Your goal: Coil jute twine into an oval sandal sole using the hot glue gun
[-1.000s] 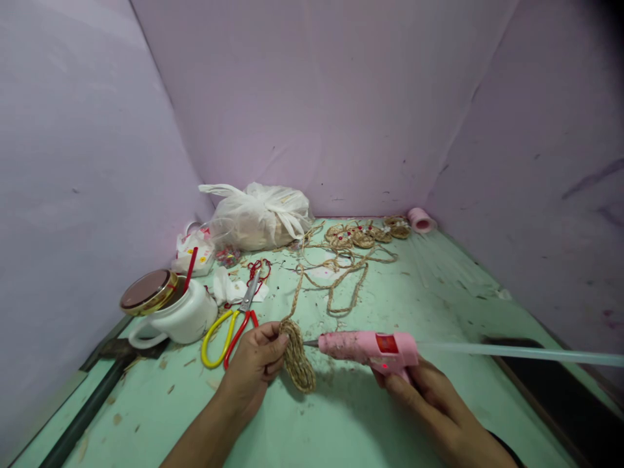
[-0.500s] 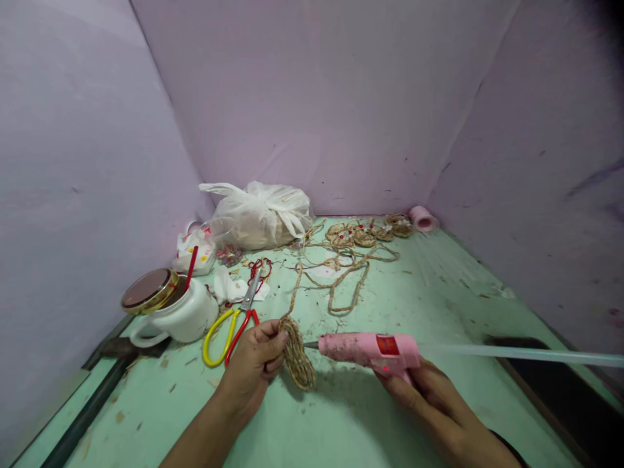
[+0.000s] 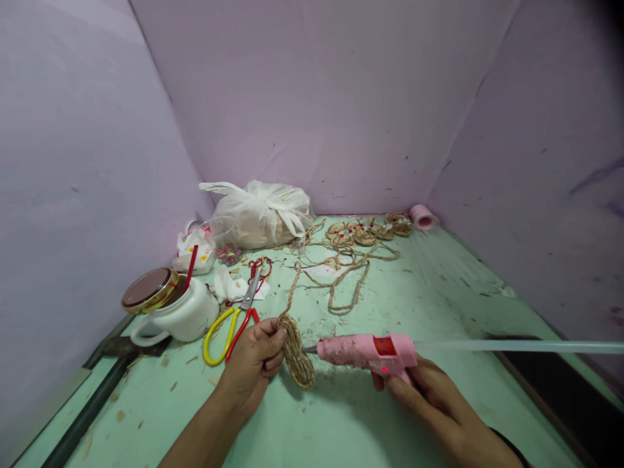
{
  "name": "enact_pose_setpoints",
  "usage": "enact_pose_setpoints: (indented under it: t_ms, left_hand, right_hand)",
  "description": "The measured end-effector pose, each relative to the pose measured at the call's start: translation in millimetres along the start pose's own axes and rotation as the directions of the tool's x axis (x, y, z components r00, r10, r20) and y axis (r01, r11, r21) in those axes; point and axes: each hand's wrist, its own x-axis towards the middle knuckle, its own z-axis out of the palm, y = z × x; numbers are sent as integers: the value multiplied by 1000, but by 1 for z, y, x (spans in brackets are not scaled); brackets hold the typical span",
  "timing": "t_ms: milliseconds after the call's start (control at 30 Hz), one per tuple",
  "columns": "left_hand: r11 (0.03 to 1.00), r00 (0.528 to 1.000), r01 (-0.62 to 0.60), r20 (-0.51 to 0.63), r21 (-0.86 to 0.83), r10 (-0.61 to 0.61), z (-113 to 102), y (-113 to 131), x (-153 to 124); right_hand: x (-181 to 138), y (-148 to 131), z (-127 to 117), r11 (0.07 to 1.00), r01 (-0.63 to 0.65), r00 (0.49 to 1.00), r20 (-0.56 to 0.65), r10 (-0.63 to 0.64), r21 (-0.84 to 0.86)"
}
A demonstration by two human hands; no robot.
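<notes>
Between the thumb and fingers of my left hand (image 3: 258, 361) is a flat oval coil of braided jute cord (image 3: 298, 357), pinched at its upper left end. From the coil's top a strand of the cord (image 3: 292, 286) runs back across the table to a loose tangle (image 3: 348, 292). My right hand (image 3: 433, 403) is wrapped round the handle of a pink glue gun (image 3: 363, 351) with a lit red light. Its metal nozzle points left, at or very near the coil's right edge. A long clear glue stick (image 3: 511, 346) sticks out of its back.
Yellow-and-red-handled scissors (image 3: 234, 328) lie beside my left hand. Further left are a white mug (image 3: 190, 315) with a gold-rimmed lid and a hammer (image 3: 97, 396). Behind are a white plastic bag (image 3: 266, 214), several jute pieces (image 3: 363, 233) and a pink roll (image 3: 423, 218). A dark flat object (image 3: 550, 390) lies right.
The glue gun has tilted slightly, its back end and glue stick rising a little and its nozzle dipping lower along the coil's edge. My left hand and the coil have barely moved.
</notes>
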Motion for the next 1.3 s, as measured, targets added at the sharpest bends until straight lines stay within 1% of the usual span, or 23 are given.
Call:
enact_pose_setpoints:
  t_ms: [200, 333, 567, 800, 967, 1100, 1300]
  left_hand:
    - [1000, 1000, -4, -3, -5, 4, -1, -1, 0]
    - [1000, 1000, -3, 11, 3, 3, 0, 0, -2]
    - [1000, 1000, -11, 21, 6, 11, 0, 0, -1]
    - [1000, 1000, -6, 14, 7, 6, 0, 0, -2]
    - [1000, 1000, -6, 6, -1, 6, -1, -1, -1]
    - [1000, 1000, -10, 10, 4, 10, -2, -1, 0]
    - [1000, 1000, -15, 9, 12, 15, -2, 0, -1]
  right_hand:
    - [1, 3, 3, 998, -21, 998, -55, 18, -60]
    - [0, 6, 4, 996, -40, 997, -67, 35, -78]
    - [-3, 7, 2, 998, -48, 998, -38, 47, -48]
    - [-2, 6, 1, 997, -48, 999, -27, 46, -60]
    - [-4, 8, 1, 997, -51, 998, -49, 48, -62]
    - [-5, 11, 0, 998, -47, 999, -18, 46, -46]
    - [-8, 13, -1, 997, -46, 998, -43, 43, -54]
